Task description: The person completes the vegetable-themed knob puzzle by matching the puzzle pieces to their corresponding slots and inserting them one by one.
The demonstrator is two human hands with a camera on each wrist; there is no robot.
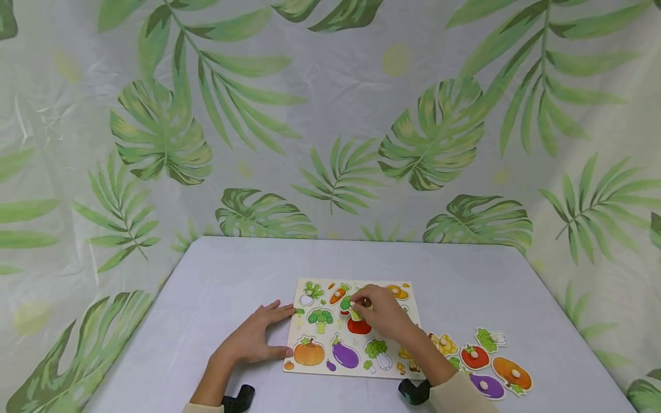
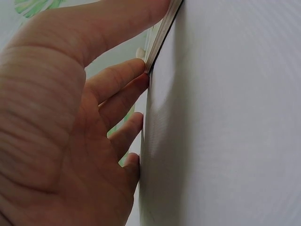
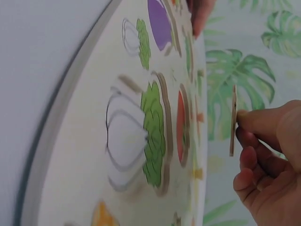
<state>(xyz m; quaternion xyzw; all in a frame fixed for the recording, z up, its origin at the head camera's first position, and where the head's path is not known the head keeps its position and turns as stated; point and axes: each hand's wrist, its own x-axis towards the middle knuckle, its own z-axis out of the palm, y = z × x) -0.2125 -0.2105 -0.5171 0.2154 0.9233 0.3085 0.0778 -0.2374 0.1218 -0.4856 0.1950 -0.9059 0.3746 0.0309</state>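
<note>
My right hand pinches a broccoli puzzle piece over the upper middle of the vegetable puzzle board. In the right wrist view the broccoli piece appears edge-on, raised off the board, at the fingertips of the right hand. My left hand lies at the board's left edge, thumb and fingers spread and touching it. The left wrist view shows the left hand with its fingers fairly straight beside the board's edge. A printed broccoli lies left of the held piece.
Loose pieces lie right of the board: mushroom, bok choy, tomato, pumpkin and eggplant. A carrot piece sits in the board's top row. White cloth covers the table; a leaf-patterned curtain hangs behind.
</note>
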